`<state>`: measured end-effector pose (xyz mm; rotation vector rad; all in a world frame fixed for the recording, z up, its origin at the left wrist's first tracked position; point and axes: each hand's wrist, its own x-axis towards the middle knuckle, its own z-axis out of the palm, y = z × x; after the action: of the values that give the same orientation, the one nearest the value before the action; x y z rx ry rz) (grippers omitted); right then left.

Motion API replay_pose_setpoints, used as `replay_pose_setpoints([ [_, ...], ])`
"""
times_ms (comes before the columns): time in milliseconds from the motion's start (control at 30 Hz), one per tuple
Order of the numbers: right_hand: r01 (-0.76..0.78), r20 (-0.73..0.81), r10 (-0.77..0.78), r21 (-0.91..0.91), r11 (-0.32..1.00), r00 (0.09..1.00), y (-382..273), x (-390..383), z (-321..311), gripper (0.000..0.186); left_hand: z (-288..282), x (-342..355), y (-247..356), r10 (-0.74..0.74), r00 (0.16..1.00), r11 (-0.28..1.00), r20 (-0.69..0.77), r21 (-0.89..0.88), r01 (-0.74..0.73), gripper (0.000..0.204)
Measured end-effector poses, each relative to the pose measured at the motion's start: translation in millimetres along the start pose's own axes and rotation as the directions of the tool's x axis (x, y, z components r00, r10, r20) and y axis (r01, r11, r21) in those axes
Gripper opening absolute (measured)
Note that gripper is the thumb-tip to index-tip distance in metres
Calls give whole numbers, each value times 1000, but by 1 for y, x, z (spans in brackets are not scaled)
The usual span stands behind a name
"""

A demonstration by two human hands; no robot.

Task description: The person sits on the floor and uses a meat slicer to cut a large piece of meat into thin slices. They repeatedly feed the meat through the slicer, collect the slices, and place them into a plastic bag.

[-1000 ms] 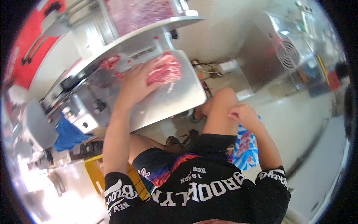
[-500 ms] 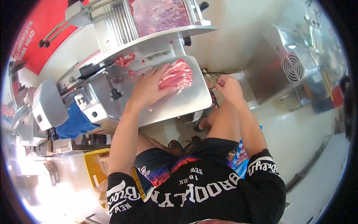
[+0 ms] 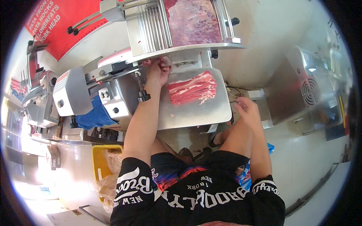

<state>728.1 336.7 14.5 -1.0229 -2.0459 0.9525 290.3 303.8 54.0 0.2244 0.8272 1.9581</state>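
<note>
Stack of thin red-and-white meat slices (image 3: 192,87) lies flat on the metal receiving tray (image 3: 196,116) of a meat slicer (image 3: 139,28), roughly mid-tray, slices overlapping, neither hand on it. Left hand (image 3: 159,73) is to the left of the stack, just below the slicer's curved plate edge, at some small meat scraps (image 3: 146,62); fingers bent inward, cannot tell if they grip a scrap or just touch. Left forearm crosses the tray's left side, beside a black knob (image 3: 144,96). Right hand (image 3: 247,109) is off the tray, past its right edge, above the right leg; fingers loosely curled, narrow gap to the thumb, nothing visible in it. Big marbled meat slab (image 3: 194,22) sits in the slicer carriage above the plate, next to a ribbed metal panel (image 3: 150,28). Blue cloth (image 3: 96,115) hangs at the machine's left, near the switch housing. Yellow crate (image 3: 97,160) with clear plastic bags (image 3: 112,162) at lower left. Metal machine with round vent (image 3: 310,92) at right. Red banner (image 3: 71,22) upper left.
</note>
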Motion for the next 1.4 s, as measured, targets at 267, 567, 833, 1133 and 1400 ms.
replay_pose_setpoints([
  [267, -44, 96, 48, -43, 998, 994, 4, -15, -10, 29, -13, -3, 5, 3, 996, 997, -85, 72, 3, 16],
  [567, -32, 122, 31, 4, 999, 992, 5, -21, -14, 29, -8, -63, 16, 572, 795, -238, 202, 968, -74, 38],
  [833, -23, 134, 22, 9, 1000, 991, 7, -25, -9, 30, -32, -71, 6, 488, 692, -430, 532, 837, -340, 36],
  [1133, -33, 104, 36, -27, 999, 994, 5, -46, -28, 31, -12, -132, -1, 182, 851, -505, 493, 790, -349, 28],
  [1400, -180, 64, 178, 605, 776, 982, -6, -96, 49, 21, 1, -236, -13, 41, 860, -483, 509, 763, -429, 38],
])
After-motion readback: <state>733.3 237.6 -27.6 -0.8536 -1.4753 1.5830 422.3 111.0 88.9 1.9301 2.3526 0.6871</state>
